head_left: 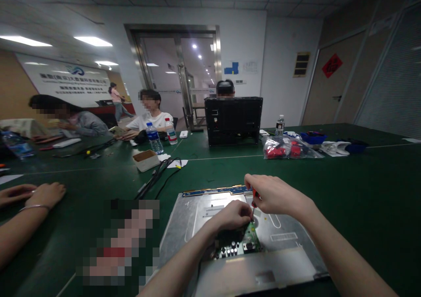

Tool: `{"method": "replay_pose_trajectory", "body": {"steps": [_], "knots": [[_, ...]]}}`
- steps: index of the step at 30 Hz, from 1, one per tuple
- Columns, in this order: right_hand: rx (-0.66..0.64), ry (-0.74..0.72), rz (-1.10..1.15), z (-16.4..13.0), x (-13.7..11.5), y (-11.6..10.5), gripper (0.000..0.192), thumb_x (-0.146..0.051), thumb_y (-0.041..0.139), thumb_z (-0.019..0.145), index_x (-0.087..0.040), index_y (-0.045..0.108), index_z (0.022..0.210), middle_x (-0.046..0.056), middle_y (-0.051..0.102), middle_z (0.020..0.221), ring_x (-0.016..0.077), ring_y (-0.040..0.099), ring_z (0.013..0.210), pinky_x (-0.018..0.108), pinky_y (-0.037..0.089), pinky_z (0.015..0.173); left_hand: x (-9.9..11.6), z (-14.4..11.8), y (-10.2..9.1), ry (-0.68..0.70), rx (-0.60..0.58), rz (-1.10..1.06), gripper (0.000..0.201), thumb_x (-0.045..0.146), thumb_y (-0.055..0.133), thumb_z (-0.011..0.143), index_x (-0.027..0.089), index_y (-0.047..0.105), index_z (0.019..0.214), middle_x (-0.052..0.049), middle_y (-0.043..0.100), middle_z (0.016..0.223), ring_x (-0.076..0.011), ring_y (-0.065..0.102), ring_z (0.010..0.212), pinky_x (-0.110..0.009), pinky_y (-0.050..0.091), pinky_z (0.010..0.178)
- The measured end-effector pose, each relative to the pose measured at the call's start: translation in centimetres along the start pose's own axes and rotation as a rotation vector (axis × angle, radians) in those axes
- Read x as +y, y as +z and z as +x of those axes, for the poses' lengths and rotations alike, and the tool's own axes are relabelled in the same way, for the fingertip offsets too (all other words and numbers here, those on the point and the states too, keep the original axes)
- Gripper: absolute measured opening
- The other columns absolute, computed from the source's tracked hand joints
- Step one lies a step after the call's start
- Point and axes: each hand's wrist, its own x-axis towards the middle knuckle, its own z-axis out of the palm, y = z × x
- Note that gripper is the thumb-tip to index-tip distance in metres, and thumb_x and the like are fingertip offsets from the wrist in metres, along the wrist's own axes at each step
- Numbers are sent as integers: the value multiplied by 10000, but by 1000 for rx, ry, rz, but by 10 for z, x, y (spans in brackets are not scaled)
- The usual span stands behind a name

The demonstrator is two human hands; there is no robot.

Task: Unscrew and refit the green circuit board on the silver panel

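A silver metal display panel [176,227] lies on the green table in front of me, with a green circuit board [252,238] on it. My right hand [276,194] is closed around the red handle of a screwdriver [255,197]. The screwdriver stands nearly upright, its tip down at the board's far corner. Beside the tip, my left hand [232,216] rests over the board with its fingers bent together; whatever they pinch, if anything, is hidden. A narrow blue circuit strip [210,191] runs along the panel's far edge.
A small open box [145,160], black cables [154,178] and two bottles [154,138] stand ahead on the left. Bags of red parts [284,148] and blue trays [313,138] lie at the far right. A co-worker's hands [46,196] rest at left; others sit across, one behind a black monitor [233,121].
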Motion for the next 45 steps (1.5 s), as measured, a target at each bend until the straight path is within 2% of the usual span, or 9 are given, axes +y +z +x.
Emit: {"method": "replay_pose_trajectory", "body": {"steps": [8,12,16,20,24,31,39,42,45], "knots": [[28,48,-123,5,-2,2,202,-221,535,773,-218,523,975,56,654,881,217,604,779,273,279,539,-3,1,1,-16,-7,10,181,95,523,687,127,675,782,3,662,741,-143,575,688,-199,408,624],[23,61,-149,3,-3,0,215,-266,545,787,-219,554,997,58,669,864,223,625,763,268,316,541,-1,1,1,-16,-5,12,177,80,520,675,131,669,757,15,642,710,-135,559,669,-194,398,614],[26,125,-207,4,-5,0,293,-421,569,808,-210,607,1006,77,684,853,250,644,767,290,393,581,1,0,-1,-8,7,18,165,73,531,668,136,669,735,21,619,694,-130,544,664,-193,389,618],[0,201,-239,7,-6,0,451,-555,417,881,-189,678,906,109,693,833,270,659,777,321,441,614,1,0,-1,-12,11,19,174,76,535,667,136,673,755,19,620,695,-134,545,667,-194,387,613],[2,210,-283,9,-7,0,452,-450,346,939,-178,696,854,120,695,825,268,665,785,315,441,615,0,0,0,-18,9,9,178,92,530,683,128,677,777,13,632,697,-133,547,654,-197,392,612],[33,123,-236,8,-3,2,184,-279,459,869,-190,581,973,76,676,802,220,635,706,272,361,555,-1,1,0,-8,-4,2,171,89,535,686,128,674,778,13,640,710,-133,561,667,-197,402,626],[4,1,-7,1,2,-2,273,-203,570,762,-223,505,1027,36,644,868,183,591,749,240,305,544,-3,2,1,-16,-12,8,183,80,522,685,132,666,784,14,645,717,-139,571,683,-197,406,626],[-3,11,-15,1,2,-1,241,-261,595,758,-235,551,994,36,652,872,186,599,744,242,318,543,-3,1,1,-18,-15,6,194,78,515,687,131,666,797,10,650,732,-142,576,692,-199,410,634],[27,59,-94,3,0,0,282,-434,601,776,-236,604,977,47,671,849,213,622,754,263,354,560,-2,1,0,-18,-9,8,198,72,512,684,134,664,796,9,646,736,-141,574,695,-201,410,646]]}}
